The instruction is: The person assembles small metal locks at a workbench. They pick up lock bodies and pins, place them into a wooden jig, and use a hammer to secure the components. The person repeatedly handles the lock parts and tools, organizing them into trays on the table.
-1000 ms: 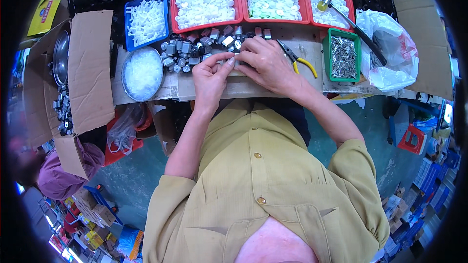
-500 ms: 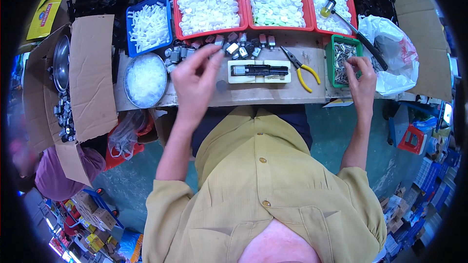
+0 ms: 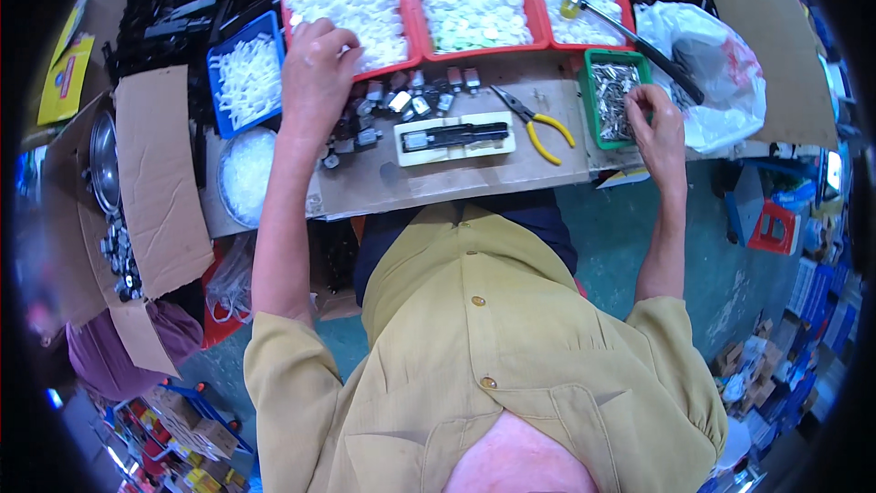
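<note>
My left hand (image 3: 316, 82) reaches into the left red tray (image 3: 391, 62) of small white plastic parts, fingers curled onto the parts; I cannot see whether it holds one. My right hand (image 3: 655, 126) rests at the front of the green tray (image 3: 589, 110) of small metal pieces, fingers bent into it. Between my hands lies a cream jig (image 3: 453, 139) with a black part set in it. Small grey metal motors (image 3: 392, 102) lie scattered behind the jig.
Yellow-handled pliers (image 3: 537, 120) lie right of the jig. Two more red trays (image 3: 474, 2) of white parts stand behind, a hammer (image 3: 620, 26) across the right one. A blue bin (image 3: 245, 78), a round white tub (image 3: 246, 173), a plastic bag (image 3: 707, 73) and cardboard flaps (image 3: 155, 173) surround the bench.
Both hands left the jig at the bench's middle. The left hand went up-left over the motors into the red tray; the right hand moved out to the green tray.
</note>
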`<move>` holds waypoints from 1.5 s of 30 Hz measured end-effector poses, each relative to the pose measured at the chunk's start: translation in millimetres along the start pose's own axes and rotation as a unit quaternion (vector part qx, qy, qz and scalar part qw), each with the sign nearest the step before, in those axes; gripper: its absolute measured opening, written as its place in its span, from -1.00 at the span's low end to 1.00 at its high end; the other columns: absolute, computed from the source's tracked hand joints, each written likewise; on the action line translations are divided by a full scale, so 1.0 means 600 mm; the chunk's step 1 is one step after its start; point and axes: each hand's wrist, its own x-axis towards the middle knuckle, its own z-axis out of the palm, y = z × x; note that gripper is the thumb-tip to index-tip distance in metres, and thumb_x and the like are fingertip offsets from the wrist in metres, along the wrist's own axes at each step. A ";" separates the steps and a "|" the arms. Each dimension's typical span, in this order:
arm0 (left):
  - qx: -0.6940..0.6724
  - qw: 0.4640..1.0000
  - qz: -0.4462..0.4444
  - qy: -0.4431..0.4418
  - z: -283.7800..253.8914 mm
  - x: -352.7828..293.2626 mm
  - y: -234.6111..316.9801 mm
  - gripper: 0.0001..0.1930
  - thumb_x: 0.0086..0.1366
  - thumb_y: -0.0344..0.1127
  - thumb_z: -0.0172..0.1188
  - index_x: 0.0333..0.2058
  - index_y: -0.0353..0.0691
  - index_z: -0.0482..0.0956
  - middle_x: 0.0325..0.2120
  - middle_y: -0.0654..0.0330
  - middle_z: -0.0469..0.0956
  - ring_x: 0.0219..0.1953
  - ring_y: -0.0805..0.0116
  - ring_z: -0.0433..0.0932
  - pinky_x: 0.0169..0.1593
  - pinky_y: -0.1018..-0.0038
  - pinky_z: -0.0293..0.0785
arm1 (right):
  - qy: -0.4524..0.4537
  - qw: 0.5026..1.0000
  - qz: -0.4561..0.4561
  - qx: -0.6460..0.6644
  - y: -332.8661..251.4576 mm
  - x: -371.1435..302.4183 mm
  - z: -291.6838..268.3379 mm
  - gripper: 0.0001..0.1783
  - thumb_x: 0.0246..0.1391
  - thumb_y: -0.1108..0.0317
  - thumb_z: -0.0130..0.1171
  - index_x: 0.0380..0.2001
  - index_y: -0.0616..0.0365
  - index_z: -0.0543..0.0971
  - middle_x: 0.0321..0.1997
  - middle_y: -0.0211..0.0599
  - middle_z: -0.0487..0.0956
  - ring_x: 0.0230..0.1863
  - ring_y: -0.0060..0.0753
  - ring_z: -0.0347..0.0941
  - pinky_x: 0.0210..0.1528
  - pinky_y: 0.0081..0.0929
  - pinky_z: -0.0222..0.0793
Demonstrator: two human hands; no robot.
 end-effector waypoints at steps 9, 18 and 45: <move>-0.524 0.812 -0.251 -0.055 -0.006 -0.037 0.114 -0.89 0.33 -0.40 0.22 -0.26 -0.32 0.58 -0.33 0.12 0.66 -0.40 0.43 0.61 -0.32 0.61 0.47 | 0.028 0.926 -0.014 0.377 -0.114 -0.007 0.056 -0.89 0.19 0.45 0.18 -0.27 0.25 0.51 -0.37 -0.38 0.56 -0.35 -0.62 0.46 -0.29 -0.56 0.39; -0.727 0.554 -0.395 -0.094 0.030 -0.092 0.196 -0.85 0.30 -0.36 0.26 -0.23 -0.32 0.59 -0.40 0.13 0.67 -0.41 0.44 0.66 -0.39 0.66 0.46 | -0.052 0.919 -0.150 0.362 -0.229 -0.021 0.109 -0.88 0.14 0.55 0.18 -0.26 0.25 0.47 -0.36 -0.28 0.52 -0.33 -0.41 0.53 -0.36 -0.49 0.42; -0.713 0.631 -0.302 -0.045 0.031 -0.100 0.218 -0.87 0.31 -0.43 0.26 -0.23 -0.36 0.58 -0.36 0.15 0.65 -0.33 0.45 0.65 -0.24 0.60 0.57 | -0.027 0.927 -0.154 0.342 -0.200 -0.032 0.125 -0.88 0.14 0.54 0.20 -0.23 0.27 0.53 -0.19 -0.30 0.51 -0.25 -0.52 0.46 -0.25 -0.61 0.36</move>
